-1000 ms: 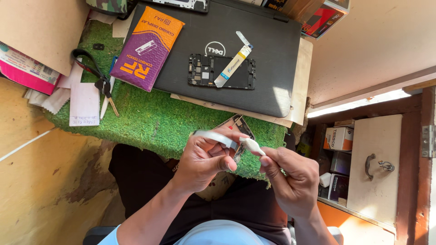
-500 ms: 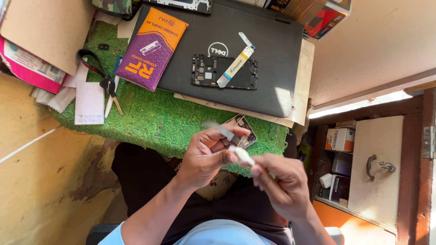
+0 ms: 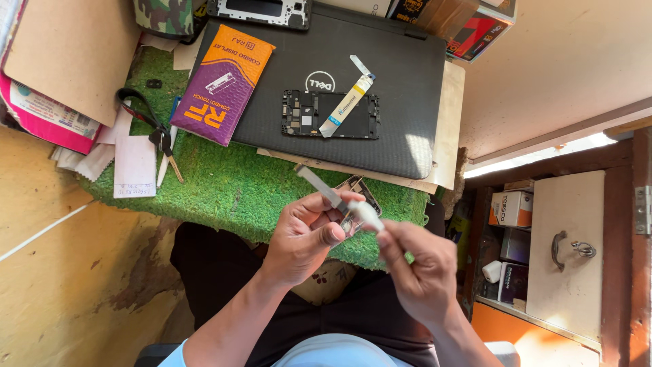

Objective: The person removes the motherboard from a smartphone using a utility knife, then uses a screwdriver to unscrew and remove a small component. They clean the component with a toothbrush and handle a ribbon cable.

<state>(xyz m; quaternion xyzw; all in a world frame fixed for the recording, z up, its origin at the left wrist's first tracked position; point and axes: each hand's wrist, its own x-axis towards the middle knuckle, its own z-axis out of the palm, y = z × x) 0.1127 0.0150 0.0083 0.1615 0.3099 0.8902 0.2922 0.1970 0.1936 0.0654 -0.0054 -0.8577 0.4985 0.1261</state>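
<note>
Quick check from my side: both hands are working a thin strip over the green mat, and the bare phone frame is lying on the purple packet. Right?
Not quite. In the head view the phone frame lies on the closed black laptop, not on the purple packet, which sits beside it to the left. The rest holds: the left hand and right hand work a thin strip over the green mat.

Bare forearms, pale blue shirt (short-sleeved), dark trousers
</note>
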